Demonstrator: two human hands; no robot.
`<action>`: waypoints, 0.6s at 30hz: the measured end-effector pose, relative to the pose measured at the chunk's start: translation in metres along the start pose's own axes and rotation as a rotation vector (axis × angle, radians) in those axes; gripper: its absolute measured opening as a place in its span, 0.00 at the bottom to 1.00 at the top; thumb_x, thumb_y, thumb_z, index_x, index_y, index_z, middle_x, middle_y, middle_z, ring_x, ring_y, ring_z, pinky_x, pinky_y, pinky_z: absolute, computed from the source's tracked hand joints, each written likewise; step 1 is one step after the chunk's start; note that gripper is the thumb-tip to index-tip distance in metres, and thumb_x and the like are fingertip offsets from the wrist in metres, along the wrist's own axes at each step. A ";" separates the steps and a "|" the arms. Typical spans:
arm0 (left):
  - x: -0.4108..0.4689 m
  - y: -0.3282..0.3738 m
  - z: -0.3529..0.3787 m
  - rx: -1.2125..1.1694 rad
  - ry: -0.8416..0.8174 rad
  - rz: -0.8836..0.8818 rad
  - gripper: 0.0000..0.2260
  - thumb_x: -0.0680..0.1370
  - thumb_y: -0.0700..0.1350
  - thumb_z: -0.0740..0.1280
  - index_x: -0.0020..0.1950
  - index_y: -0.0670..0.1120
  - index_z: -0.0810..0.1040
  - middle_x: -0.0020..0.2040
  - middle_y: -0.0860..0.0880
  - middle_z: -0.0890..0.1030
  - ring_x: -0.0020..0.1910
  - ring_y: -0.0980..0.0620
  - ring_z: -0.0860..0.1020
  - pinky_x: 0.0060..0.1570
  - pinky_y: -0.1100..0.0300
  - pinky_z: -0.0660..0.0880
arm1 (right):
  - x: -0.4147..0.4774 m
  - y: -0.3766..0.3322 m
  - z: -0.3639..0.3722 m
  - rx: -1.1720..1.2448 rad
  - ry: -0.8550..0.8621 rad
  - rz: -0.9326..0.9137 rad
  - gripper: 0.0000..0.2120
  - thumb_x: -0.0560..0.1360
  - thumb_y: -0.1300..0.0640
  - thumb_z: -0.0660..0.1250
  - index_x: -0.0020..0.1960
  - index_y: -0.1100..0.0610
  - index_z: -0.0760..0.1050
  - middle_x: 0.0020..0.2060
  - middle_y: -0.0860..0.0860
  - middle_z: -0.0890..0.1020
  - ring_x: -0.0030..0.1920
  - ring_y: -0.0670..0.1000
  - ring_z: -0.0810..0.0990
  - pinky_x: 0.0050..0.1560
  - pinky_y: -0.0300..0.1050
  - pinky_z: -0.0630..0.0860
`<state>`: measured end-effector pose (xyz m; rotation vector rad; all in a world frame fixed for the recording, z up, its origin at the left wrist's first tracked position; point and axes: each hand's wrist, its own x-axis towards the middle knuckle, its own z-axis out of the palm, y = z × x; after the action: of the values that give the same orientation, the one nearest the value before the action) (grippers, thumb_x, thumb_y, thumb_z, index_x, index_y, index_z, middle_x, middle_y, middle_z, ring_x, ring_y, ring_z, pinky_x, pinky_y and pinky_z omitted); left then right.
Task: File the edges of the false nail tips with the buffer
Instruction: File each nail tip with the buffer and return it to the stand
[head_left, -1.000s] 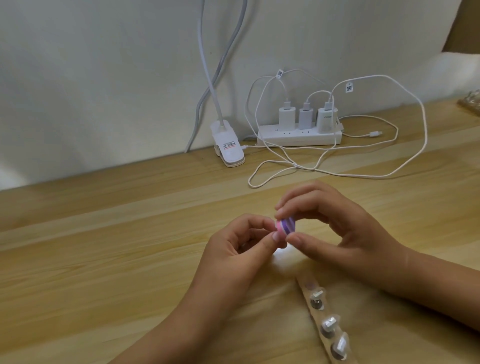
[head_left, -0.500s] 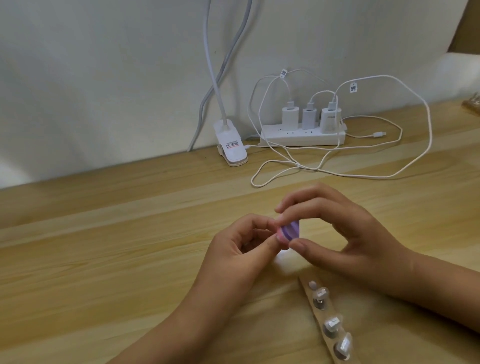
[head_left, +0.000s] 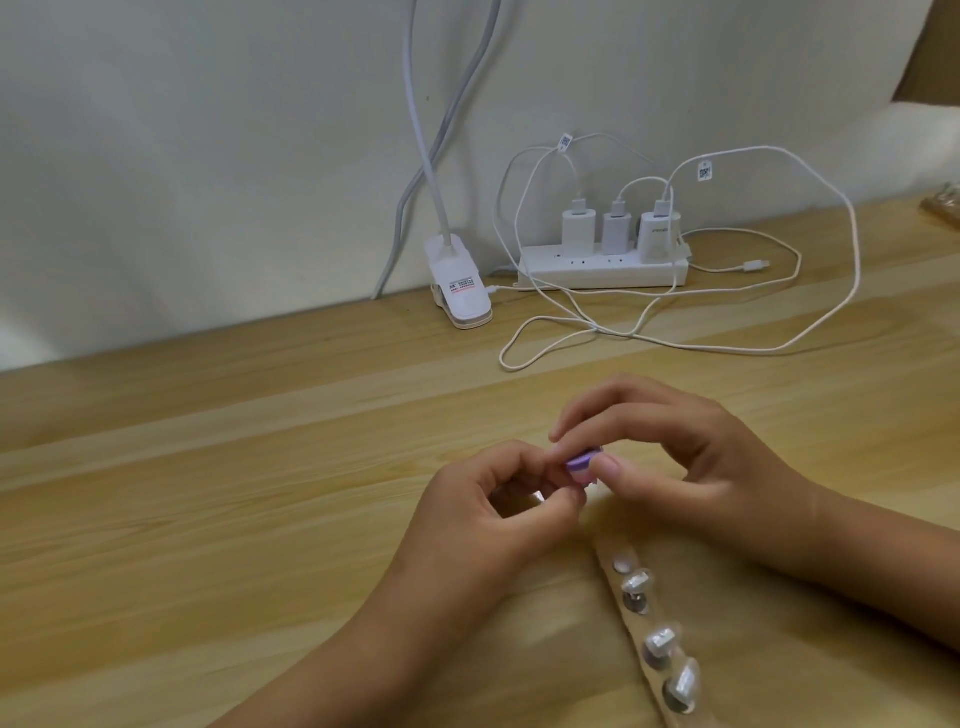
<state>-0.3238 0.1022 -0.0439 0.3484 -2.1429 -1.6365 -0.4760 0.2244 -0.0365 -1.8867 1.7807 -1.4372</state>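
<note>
My right hand (head_left: 675, 457) pinches a small purple buffer (head_left: 738, 460) between thumb and fingers above the wooden table (head_left: 208, 519). My left hand (head_left: 498, 514) has its fingertips curled together against the buffer's lower edge, pinching a small false nail tip (head_left: 747, 483) that is almost wholly hidden by the fingers. Below the hands a cardboard strip (head_left: 631, 623) lies on the table with several silvery nail tips (head_left: 660, 642) stuck along it.
A white power strip (head_left: 602, 267) with three chargers stands at the back by the wall, its white cables (head_left: 675, 338) looping over the table. A white lamp clip (head_left: 460, 288) stands left of it. A small object (head_left: 943, 208) lies at the far right edge.
The buffer has tilted flatter and shifted slightly down between my right fingers. My left fingertips have closed in tighter beneath it. Both hands stay in the same spot.
</note>
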 end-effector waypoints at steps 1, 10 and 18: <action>0.000 0.000 0.000 -0.002 -0.004 0.004 0.04 0.68 0.52 0.71 0.41 0.54 0.83 0.36 0.56 0.81 0.36 0.59 0.74 0.38 0.66 0.69 | 0.000 -0.001 0.001 -0.014 -0.007 -0.031 0.09 0.76 0.57 0.66 0.52 0.57 0.84 0.51 0.50 0.81 0.54 0.52 0.80 0.56 0.40 0.74; -0.002 0.004 -0.002 -0.106 -0.051 -0.027 0.02 0.72 0.45 0.72 0.42 0.52 0.82 0.41 0.51 0.85 0.43 0.57 0.82 0.46 0.67 0.76 | 0.008 0.013 -0.004 0.166 0.170 0.233 0.08 0.75 0.54 0.67 0.51 0.51 0.83 0.53 0.47 0.82 0.58 0.44 0.80 0.56 0.32 0.73; -0.002 0.000 0.005 0.380 -0.233 0.146 0.04 0.73 0.51 0.74 0.47 0.56 0.81 0.52 0.63 0.81 0.61 0.59 0.73 0.61 0.65 0.66 | 0.012 0.020 -0.007 0.345 0.311 0.365 0.10 0.74 0.52 0.69 0.54 0.54 0.78 0.49 0.51 0.84 0.54 0.44 0.81 0.57 0.35 0.75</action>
<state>-0.3241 0.1071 -0.0452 0.1098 -2.5904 -1.2368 -0.4966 0.2123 -0.0406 -1.1533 1.7382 -1.8149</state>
